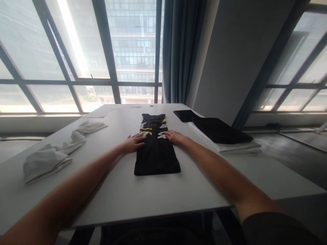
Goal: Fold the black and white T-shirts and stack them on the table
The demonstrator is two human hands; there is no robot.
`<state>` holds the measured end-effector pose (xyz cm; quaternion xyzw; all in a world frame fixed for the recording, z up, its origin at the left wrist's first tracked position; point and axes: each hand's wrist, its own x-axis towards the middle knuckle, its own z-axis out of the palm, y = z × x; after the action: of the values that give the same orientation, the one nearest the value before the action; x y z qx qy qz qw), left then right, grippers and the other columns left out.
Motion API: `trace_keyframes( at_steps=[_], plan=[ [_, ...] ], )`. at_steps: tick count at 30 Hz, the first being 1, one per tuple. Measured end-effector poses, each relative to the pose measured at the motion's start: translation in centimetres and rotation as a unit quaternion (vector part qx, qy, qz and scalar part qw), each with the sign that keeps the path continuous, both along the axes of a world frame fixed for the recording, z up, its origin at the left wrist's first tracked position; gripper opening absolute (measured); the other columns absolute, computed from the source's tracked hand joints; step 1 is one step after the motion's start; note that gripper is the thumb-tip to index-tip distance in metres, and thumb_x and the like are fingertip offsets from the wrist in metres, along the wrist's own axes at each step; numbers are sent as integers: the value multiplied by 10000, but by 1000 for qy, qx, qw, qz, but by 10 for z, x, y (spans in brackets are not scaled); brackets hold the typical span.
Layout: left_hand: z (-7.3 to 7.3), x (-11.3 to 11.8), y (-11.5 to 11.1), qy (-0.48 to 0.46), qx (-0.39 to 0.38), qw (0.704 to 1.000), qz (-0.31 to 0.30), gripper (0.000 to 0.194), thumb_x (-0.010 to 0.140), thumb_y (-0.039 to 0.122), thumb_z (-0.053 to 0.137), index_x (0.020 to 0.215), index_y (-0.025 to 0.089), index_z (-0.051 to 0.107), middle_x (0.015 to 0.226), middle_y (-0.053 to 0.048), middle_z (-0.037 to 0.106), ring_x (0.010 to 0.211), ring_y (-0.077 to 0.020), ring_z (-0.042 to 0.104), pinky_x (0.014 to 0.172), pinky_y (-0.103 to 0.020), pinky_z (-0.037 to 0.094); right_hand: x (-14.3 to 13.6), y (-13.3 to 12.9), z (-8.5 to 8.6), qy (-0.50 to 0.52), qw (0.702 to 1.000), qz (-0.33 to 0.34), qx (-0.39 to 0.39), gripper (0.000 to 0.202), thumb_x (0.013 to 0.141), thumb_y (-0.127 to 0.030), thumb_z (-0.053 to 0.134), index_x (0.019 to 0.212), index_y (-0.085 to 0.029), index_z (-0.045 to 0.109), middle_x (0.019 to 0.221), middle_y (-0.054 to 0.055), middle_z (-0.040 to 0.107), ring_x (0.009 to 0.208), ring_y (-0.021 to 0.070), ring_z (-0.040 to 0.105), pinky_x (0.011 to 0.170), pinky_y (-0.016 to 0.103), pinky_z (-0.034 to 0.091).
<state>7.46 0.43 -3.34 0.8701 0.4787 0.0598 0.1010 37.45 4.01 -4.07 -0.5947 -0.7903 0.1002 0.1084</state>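
A black garment (157, 156) lies folded into a long narrow strip on the white table, with white lettering and yellow stripes across its far half. My left hand (133, 142) rests on its left edge, fingers stretched out flat over the cloth beside the yellow stripe. On the opposite edge, my right hand (174, 136) lies with its fingertips on the white print, the fingers extended. Neither hand grips the cloth. The garment's exact kind cannot be made out in this folded state.
A crumpled white cloth (48, 160) lies at the table's left side. To the right, folded black cloth (222, 130) rests on folded white cloth (237, 148). Paper sheets (98, 113) lie at the far left of the white table (158, 194). Windows and a curtain (181, 51) stand beyond.
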Motion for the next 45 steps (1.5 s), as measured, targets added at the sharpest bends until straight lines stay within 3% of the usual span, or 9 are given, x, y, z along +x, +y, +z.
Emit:
trace_keyframes(
  at_steps=[11, 16, 20, 23, 28, 34, 39, 42, 45],
  plan=[
    [28, -29, -52, -47, -144, 983, -105, 658, 740, 522, 735, 1367, 421, 565, 1613, 26, 281, 1512, -301, 156, 1206, -494, 166, 24, -61, 28, 26, 992, 114, -44, 518, 802, -151, 610, 1306, -257, 662, 1505, 28, 480, 1380, 264, 438, 1167, 352, 298],
    [39, -26, -63, -72, -167, 973, -144, 708, 593, 453, 851, 1271, 426, 650, 1560, 14, 404, 1459, -313, 316, 1180, -464, 268, 25, -77, 44, 41, 983, 163, -79, 488, 689, -235, 775, 1174, -269, 739, 1525, 41, 449, 1385, 295, 423, 1152, 375, 313],
    [39, -15, -67, -91, -111, 977, -158, 390, 697, 387, 778, 1082, 329, 768, 1444, -36, 561, 1282, -286, 551, 1086, -400, 409, 18, -80, 48, 56, 974, 190, -113, 494, 577, -225, 850, 1064, -264, 772, 1459, 39, 524, 1345, 295, 464, 1121, 362, 346],
    [39, -10, -68, -117, -88, 975, -168, 192, 744, 365, 728, 893, 271, 803, 1303, -56, 670, 1147, -264, 640, 1019, -373, 465, 16, -81, 49, 67, 970, 205, -108, 297, 603, -216, 829, 898, -212, 790, 1403, 62, 573, 1286, 284, 521, 1081, 338, 380],
    [41, -12, -65, -185, -110, 966, -146, 262, 753, 434, 716, 934, 263, 797, 1067, -42, 767, 1043, -245, 674, 964, -344, 500, 20, -77, 49, 135, 959, 223, -111, 178, 716, -345, 760, 790, -184, 749, 1175, 60, 710, 1134, 240, 626, 1029, 325, 423],
    [34, -13, -50, -333, -168, 924, -82, 472, 609, 601, 791, 823, 182, 751, 760, -50, 741, 743, -227, 681, 749, -368, 566, 23, -66, 44, 308, 918, 151, -197, 377, 689, -455, 798, 869, -142, 690, 860, 56, 728, 819, 202, 683, 793, 331, 545],
    [22, 4, -46, -513, -144, 842, 86, 624, 738, 619, 709, 1135, 141, 649, 862, -68, 720, 666, -174, 666, 697, -364, 569, 7, -63, 37, 387, 916, -54, -91, 393, 871, -466, 653, 1099, -146, 631, 957, 110, 714, 757, 197, 673, 617, 288, 556],
    [12, 8, -44, -484, -151, 851, 139, 677, 760, 530, 734, 1288, 144, 562, 866, -65, 717, 679, -161, 657, 717, -353, 558, 2, -64, 34, 327, 932, -133, -79, 477, 862, -439, 675, 1222, -137, 598, 994, 129, 716, 789, 216, 679, 607, 288, 563],
    [2, 7, -40, -409, -120, 899, 102, 700, 738, 484, 750, 1328, 156, 563, 896, -69, 731, 761, -195, 668, 752, -359, 548, 2, -66, 32, 274, 954, -104, -66, 527, 843, -379, 695, 1305, -148, 591, 1057, 122, 723, 855, 227, 692, 695, 308, 576]
  ],
)
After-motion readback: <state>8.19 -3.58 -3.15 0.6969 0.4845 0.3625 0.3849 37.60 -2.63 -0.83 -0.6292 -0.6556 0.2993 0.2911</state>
